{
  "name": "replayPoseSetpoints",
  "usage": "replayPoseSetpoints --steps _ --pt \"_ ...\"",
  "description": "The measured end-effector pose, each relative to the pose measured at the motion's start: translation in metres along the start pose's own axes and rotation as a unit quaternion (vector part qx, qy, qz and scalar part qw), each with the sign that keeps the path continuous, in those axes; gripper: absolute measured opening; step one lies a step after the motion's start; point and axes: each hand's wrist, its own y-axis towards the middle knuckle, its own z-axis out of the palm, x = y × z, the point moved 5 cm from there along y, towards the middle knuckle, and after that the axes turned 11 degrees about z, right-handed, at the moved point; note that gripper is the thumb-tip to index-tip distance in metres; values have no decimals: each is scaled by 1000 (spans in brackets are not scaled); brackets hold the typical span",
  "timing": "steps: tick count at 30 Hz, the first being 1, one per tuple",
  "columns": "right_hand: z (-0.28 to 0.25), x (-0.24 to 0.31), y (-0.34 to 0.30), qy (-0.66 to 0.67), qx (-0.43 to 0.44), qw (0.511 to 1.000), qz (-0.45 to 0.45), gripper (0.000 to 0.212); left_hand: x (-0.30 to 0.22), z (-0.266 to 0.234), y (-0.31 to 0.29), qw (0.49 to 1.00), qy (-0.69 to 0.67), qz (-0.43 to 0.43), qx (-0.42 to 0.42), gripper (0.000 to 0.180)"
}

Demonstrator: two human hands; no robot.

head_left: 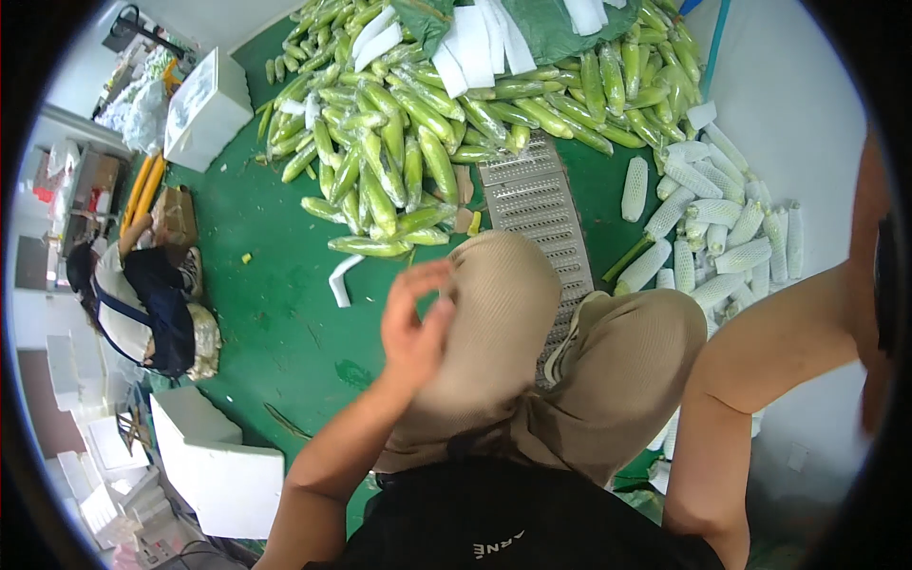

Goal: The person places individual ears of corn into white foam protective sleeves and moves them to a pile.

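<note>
My left hand [418,323] hangs beside my raised left knee [499,285], fingers loosely bent and thumb apart, with nothing in it. My right arm is lifted toward the right rim; a dark band [887,285] circles the wrist. The right hand is dark, blurred and partly cut off, so its fingers cannot be made out. Ahead lies a big heap of long green ears [380,176], apparently corn in the husk, wrapped in clear film. At the right, more ears in white foam net sleeves [717,209] are piled against the wall.
A metal drain grate [537,204] runs along the green floor [275,323]. White foam strips [475,47] and green sheeting [560,33] lie on the heap. Foam boxes [204,109] stand at the left, where another person [142,304] sits by a cardboard box [176,217].
</note>
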Motion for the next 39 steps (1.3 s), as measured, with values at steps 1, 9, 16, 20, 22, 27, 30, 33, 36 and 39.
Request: replayPoseSetpoints --steps 1,9,16,20,22,27,30,33,36,39 --pt "-4 -7 5 -38 17 999 10 43 30 -8 -5 994 -30 -92 -40 24" --pt "-69 -192 -223 -262 165 702 641 40 255 -64 -88 948 101 -300 -16 20" --pt "-15 -329 -251 -54 184 697 691 41 404 -161 49 891 236 -380 -75 58" --pt "46 -434 -182 8 136 701 700 43 416 -142 83 838 82 -533 -81 66" --pt "65 -509 -150 44 115 724 679 71 428 -134 88 841 21 -536 -61 57" --pt "113 -529 -95 -72 -416 754 504 105 377 -156 53 864 -88 -399 -294 27" --pt "73 -497 -39 -368 -307 854 204 111 292 -116 67 936 -71 -266 -219 30" --pt "80 -552 10 -449 -72 803 385 121 261 -40 56 961 -94 -205 -160 36" --pt "163 -560 5 -530 57 769 353 128 249 -6 54 981 -106 -158 -26 34" --pt "180 -584 -9 -549 55 724 413 118 263 48 48 972 -181 -130 72 32"
